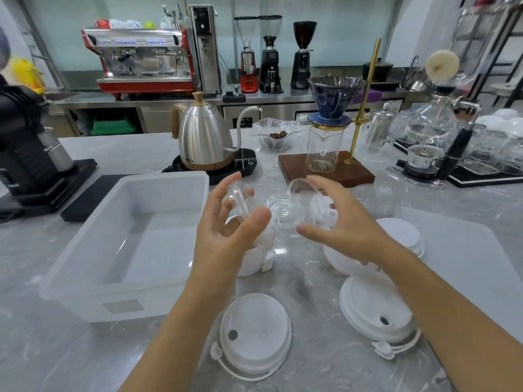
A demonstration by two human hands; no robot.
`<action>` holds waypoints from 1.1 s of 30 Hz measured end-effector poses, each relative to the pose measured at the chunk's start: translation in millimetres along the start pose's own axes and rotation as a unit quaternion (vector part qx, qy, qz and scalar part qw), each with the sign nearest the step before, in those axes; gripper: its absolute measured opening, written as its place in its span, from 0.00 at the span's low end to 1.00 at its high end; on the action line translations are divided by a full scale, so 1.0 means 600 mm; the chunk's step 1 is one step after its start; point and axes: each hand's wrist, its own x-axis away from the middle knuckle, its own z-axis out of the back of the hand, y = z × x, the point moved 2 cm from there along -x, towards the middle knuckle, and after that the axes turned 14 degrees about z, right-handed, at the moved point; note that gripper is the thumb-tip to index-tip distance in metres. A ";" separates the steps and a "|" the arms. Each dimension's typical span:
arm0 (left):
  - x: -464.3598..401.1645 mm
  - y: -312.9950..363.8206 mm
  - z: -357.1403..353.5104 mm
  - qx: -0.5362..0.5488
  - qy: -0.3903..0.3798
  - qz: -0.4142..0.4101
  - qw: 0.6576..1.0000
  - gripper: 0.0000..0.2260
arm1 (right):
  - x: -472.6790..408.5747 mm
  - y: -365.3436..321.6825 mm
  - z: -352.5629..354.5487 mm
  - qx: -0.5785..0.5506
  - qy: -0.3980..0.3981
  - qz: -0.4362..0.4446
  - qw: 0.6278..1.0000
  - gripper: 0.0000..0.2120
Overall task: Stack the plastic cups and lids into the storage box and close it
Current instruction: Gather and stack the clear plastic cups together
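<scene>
Grey marble-patterned stone forms the bench [85,349], on which a translucent white storage box [124,244] is set open, with nothing seen inside it. Just right of the box, the left hand [226,236] is raised above the bench, and a clear plastic lid [240,203] is pinched on edge between its thumb and curled fingers [236,182]. Further right of the box, the right hand [339,222] is held up facing the left one, and a second clear lid [301,190] is gripped at its rim by the fingers and thumb. Between the two hands more clear lids [285,219] are seen lying on the bench, though their number cannot be told. Near the box's front right corner a white sip lid [256,332] is laid flat, its plug tab hanging off the left side. Further right of the box a stack of white sip lids [376,309] is seen, and a second white stack [402,233] is partly hidden behind the right wrist. Clear cups [373,198] are standing well right of the box, beyond the right hand. Behind the box a steel gooseneck kettle [205,137] is seated on a black base, and a pour-over stand [325,165] with a glass server is placed to the kettle's right.
</scene>
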 end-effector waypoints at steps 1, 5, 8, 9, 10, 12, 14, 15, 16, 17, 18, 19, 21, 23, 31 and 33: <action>0.000 -0.001 0.000 0.004 -0.001 0.002 1.000 0.30 | -0.005 -0.008 0.010 -0.042 0.020 -0.004 0.999 0.42; 0.002 0.002 -0.006 0.020 0.000 0.005 1.000 0.38 | -0.038 -0.055 0.045 -0.159 -0.009 0.031 0.987 0.45; 0.003 0.003 -0.007 0.023 -0.004 -0.004 1.000 0.36 | -0.071 -0.104 0.064 -0.144 -0.126 0.099 0.976 0.47; 0.003 0.003 -0.007 0.021 -0.008 -0.003 1.000 0.36 | -0.080 -0.118 0.067 -0.135 -0.156 0.115 0.972 0.46; 0.004 0.003 -0.006 0.020 -0.011 -0.004 1.000 0.38 | -0.088 -0.128 0.067 -0.133 -0.177 0.126 0.967 0.45; 0.007 0.004 -0.007 0.018 -0.017 -0.009 1.000 0.42 | -0.099 -0.139 0.062 -0.139 -0.200 0.137 0.960 0.45; 0.007 0.005 -0.008 0.020 -0.018 -0.014 1.000 0.43 | -0.102 -0.144 0.049 -0.134 -0.223 0.144 0.955 0.45; 0.005 0.005 -0.007 0.022 -0.017 -0.014 1.000 0.43 | -0.102 -0.145 0.042 -0.131 -0.233 0.146 0.953 0.45; 0.003 0.004 -0.005 0.024 -0.017 -0.015 0.999 0.42 | -0.103 -0.145 0.034 -0.131 -0.238 0.148 0.951 0.44; 0.000 0.003 -0.004 0.024 -0.021 -0.016 0.999 0.42 | -0.103 -0.145 0.029 -0.132 -0.238 0.151 0.950 0.44; -0.002 -0.001 -0.002 0.026 -0.024 -0.016 0.999 0.41 | -0.103 -0.144 0.026 -0.131 -0.239 0.155 0.949 0.43; -0.003 -0.002 -0.001 0.026 -0.027 -0.016 0.999 0.41 | -0.102 -0.144 0.025 -0.127 -0.239 0.163 0.949 0.43; -0.002 -0.001 -0.002 0.024 -0.029 -0.015 0.999 0.39 | -0.100 -0.140 0.024 -0.116 -0.249 0.177 0.945 0.41; -0.001 0.000 -0.002 0.025 -0.024 -0.015 0.999 0.37 | -0.100 -0.140 0.023 -0.110 -0.252 0.187 0.943 0.41; -0.006 -0.008 0.004 0.050 0.000 0.001 0.999 0.39 | -0.106 -0.122 0.033 -0.105 -0.256 0.197 0.940 0.37; -0.008 -0.009 0.006 0.068 0.010 0.002 0.998 0.38 | -0.117 -0.092 0.049 -0.116 -0.198 0.142 0.963 0.34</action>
